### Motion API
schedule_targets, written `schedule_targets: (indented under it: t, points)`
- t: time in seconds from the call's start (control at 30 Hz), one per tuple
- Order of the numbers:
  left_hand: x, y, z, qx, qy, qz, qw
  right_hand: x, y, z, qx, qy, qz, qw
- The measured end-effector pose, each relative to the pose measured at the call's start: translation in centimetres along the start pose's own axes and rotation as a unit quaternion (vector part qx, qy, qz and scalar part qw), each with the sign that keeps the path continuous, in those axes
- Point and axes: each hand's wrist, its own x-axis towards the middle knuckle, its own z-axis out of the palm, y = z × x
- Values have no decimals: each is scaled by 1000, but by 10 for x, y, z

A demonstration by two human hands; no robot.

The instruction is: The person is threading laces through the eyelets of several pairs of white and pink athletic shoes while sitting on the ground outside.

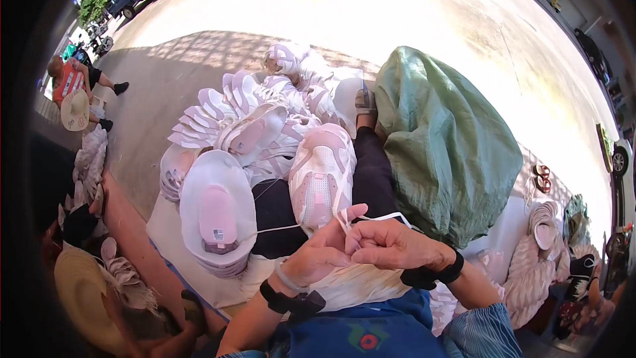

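Note:
A pink and white mesh shoe upper point(321, 159) lies over my lap, toe away from me. My left hand point(319, 253) is closed at its near end, pinching a thin white lace point(344, 217) between thumb and fingers. Against it, my right hand point(379, 245) is curled with fingertips pressed together; a white strand runs by it, and its exact hold is partly hidden by the fingers. A pale cord point(275, 229) stretches left from my left hand to a stack of white shoe pieces with pink insole-shaped centres point(217, 212).
Heaps of fanned-out shoe uppers point(218, 116) lie beyond my knees. A large green sack point(444, 146) stands to the right, with more uppers point(530, 278) past it. People sit at the left, one in an orange top point(69, 81). Brown sandals point(542, 178) lie at the right.

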Motion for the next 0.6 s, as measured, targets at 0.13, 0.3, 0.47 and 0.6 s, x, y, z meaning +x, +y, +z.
schedule_targets:
  t: [0.13,0.3,0.47,0.6]
  points:
    - [-14,19,-26,-257,-3,137,957,-19,15,-17,-1,42,100,994]
    - [-41,46,-55,-296,94,253,916,-67,25,-49,28,144,142,979]
    - [-90,58,-91,-281,209,311,884,-88,53,-83,-1,273,167,947]
    - [-110,46,-91,-237,264,331,874,-86,88,-112,-62,358,179,914]
